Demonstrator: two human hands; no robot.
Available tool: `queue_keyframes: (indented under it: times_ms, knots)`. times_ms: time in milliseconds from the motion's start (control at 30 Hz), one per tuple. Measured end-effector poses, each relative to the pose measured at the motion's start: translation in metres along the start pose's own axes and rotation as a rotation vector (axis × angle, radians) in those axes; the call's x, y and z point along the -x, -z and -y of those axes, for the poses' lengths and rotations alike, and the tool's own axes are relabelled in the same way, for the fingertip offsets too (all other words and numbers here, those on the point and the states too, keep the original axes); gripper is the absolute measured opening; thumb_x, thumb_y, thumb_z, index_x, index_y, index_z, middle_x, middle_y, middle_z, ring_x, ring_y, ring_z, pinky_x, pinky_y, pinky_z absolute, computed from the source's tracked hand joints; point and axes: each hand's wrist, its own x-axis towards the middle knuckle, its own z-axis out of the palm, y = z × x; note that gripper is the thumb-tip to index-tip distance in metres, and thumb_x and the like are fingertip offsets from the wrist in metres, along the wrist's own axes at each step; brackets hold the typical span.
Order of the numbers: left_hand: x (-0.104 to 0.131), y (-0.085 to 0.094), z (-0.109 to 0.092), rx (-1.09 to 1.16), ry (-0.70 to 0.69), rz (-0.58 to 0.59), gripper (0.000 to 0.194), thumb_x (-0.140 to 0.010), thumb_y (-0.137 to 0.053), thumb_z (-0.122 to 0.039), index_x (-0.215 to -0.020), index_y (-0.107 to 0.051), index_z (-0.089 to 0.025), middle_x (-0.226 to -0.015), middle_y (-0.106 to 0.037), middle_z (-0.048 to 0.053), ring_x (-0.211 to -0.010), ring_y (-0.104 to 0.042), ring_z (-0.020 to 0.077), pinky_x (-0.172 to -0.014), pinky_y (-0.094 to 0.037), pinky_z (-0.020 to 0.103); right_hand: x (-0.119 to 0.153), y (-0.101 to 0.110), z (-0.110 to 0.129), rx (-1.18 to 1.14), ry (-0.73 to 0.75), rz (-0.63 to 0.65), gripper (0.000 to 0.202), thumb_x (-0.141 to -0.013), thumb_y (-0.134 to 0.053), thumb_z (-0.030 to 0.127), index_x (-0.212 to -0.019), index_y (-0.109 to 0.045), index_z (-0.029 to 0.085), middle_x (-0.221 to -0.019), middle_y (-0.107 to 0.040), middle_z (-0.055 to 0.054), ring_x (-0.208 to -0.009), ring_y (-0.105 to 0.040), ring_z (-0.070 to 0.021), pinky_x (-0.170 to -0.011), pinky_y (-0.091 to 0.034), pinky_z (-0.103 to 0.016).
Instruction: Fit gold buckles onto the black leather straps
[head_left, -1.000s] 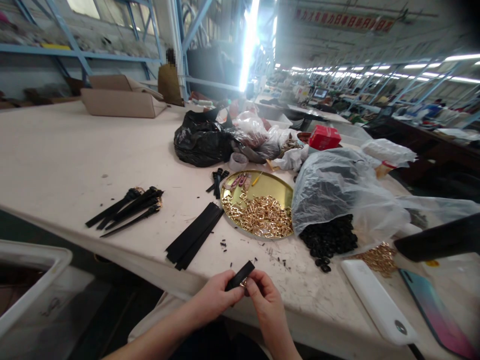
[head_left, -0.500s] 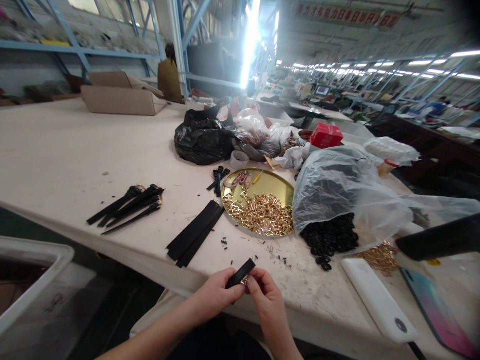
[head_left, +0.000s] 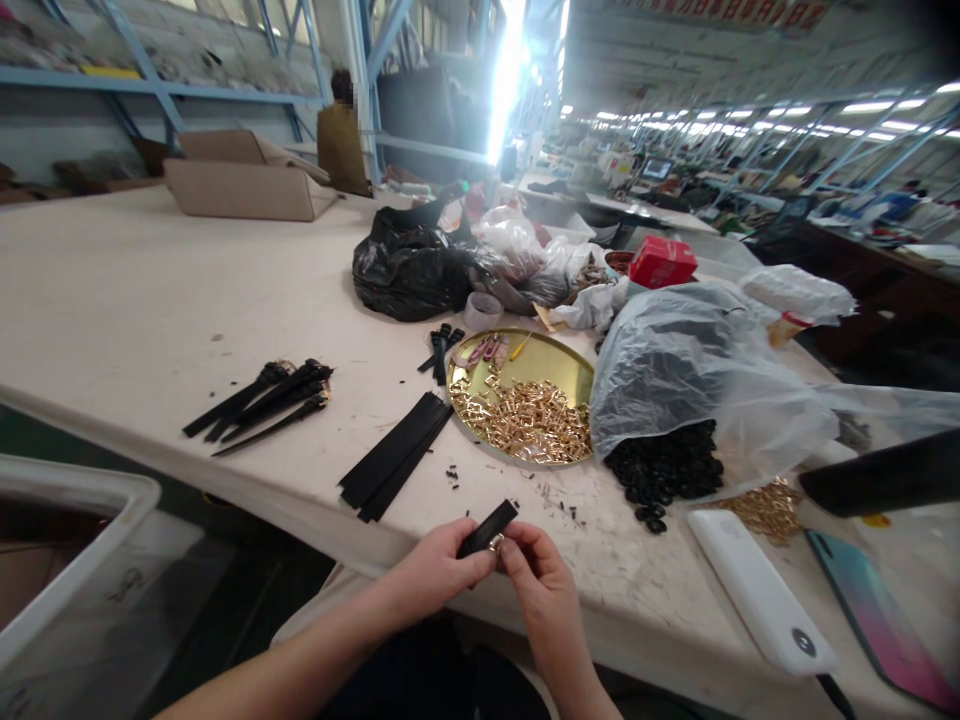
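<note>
Left hand [head_left: 439,565]: at the near edge of the tabletop [head_left: 135,300], fingers closed on the lower end of a short black strap [head_left: 489,526], which slants up to the right just above the surface.

Right hand [head_left: 538,575]: fingers pinched narrow on a small gold buckle [head_left: 496,543], pressed against the underside of the strap where the two hands meet.

Flat black strips [head_left: 394,455]: a loose stack lying on the tabletop, just beyond the hands and to the left.

Round gold tray [head_left: 555,355]: beyond the hands, holding a heap of gold buckles [head_left: 525,420]; a few pink pieces lie at its far rim.

Small black loops [head_left: 664,475]: a pile spilling from the mouth of a clear plastic bag [head_left: 675,370], just right of the tray.

Bundle of black straps with tapered ends [head_left: 262,400]: well to the left, apart from the strips.

Black plastic bag [head_left: 409,265]: farther back, beside more clear bags and a red box [head_left: 661,261].

White power bank [head_left: 757,590] and a phone [head_left: 881,620]: near the right edge, side by side.

Cardboard box [head_left: 240,175]: at the far left of the tabletop.

White bin [head_left: 67,560]: below the tabletop edge, at lower left.
</note>
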Motion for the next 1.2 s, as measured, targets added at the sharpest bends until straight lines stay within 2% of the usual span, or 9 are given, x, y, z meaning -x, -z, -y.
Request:
queue_keyframes:
  times_ms: [133,500,900,1067,1200]
  knots:
    - [-0.001,0.001,-0.005,-0.017,0.003,-0.021,0.023,-0.072,-0.053,-0.032,-0.085,-0.058,-0.013,-0.062,-0.046,-0.005,-0.059,-0.040,0.0106,-0.054,-0.032,0.021,-0.001,0.002,0.001,-0.021,-0.008,-0.008,0.022,-0.072,-0.062,0.037,-0.085,-0.063,0.018,-0.078,-0.066,-0.002,-0.075,-0.060,-0.0182,-0.071,-0.050,-0.032]
    - [-0.003,0.002,0.003,0.061,0.028,-0.033,0.023,-0.075,-0.051,-0.035,-0.083,-0.052,-0.014,-0.056,-0.042,-0.008,-0.050,-0.037,0.0081,-0.046,-0.030,0.019,-0.002,0.001,0.004,-0.026,-0.013,0.027,0.024,-0.071,-0.064,0.034,-0.090,-0.064,0.020,-0.085,-0.069,-0.004,-0.080,-0.062,-0.0194,-0.075,-0.051,-0.034]
    - [-0.002,0.004,0.000,0.019,0.023,-0.048,0.019,-0.073,-0.053,-0.032,-0.082,-0.053,-0.014,-0.061,-0.043,-0.006,-0.057,-0.039,0.0093,-0.050,-0.029,0.020,-0.008,0.001,0.001,-0.062,-0.027,0.026,0.020,-0.067,-0.067,0.034,-0.080,-0.062,0.019,-0.071,-0.064,0.000,-0.068,-0.058,-0.0153,-0.064,-0.049,-0.028]
    - [0.004,0.006,-0.008,0.186,0.118,0.013,0.028,-0.075,-0.047,-0.038,-0.091,-0.051,-0.016,-0.060,-0.044,-0.007,-0.049,-0.037,0.0074,-0.048,-0.029,0.020,-0.013,0.007,0.006,-0.058,-0.032,-0.030,0.022,-0.067,-0.068,0.034,-0.083,-0.062,0.020,-0.064,-0.060,0.003,-0.060,-0.054,-0.0122,-0.060,-0.046,-0.025]
    - [0.005,0.006,-0.011,0.333,0.134,0.024,0.029,-0.077,-0.040,-0.037,-0.090,-0.052,-0.015,-0.065,-0.049,-0.004,-0.051,-0.042,0.0076,-0.052,-0.033,0.021,-0.016,0.008,0.010,-0.038,-0.034,-0.031,0.025,-0.064,-0.070,0.037,-0.080,-0.062,0.019,-0.066,-0.060,0.002,-0.063,-0.055,-0.0133,-0.063,-0.046,-0.028]
